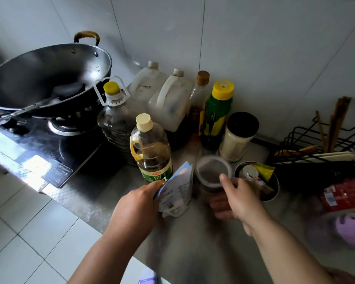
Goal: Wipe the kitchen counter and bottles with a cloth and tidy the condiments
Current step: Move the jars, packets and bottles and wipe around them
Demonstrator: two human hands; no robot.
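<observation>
Two grips: left hand [137, 203] pinches pouch [178, 189], right hand's [240, 199] fingers [225, 180] encircle jar [212, 171].

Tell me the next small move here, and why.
Probably push the jar rearward, toward the bottles. The right hand grips it near the front of the counter, the left hand holds the pouch beside it, and bare steel shows behind the jar.

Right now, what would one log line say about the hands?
left hand: holds pouch | right hand: grips clear jar | place: steel counter
</observation>
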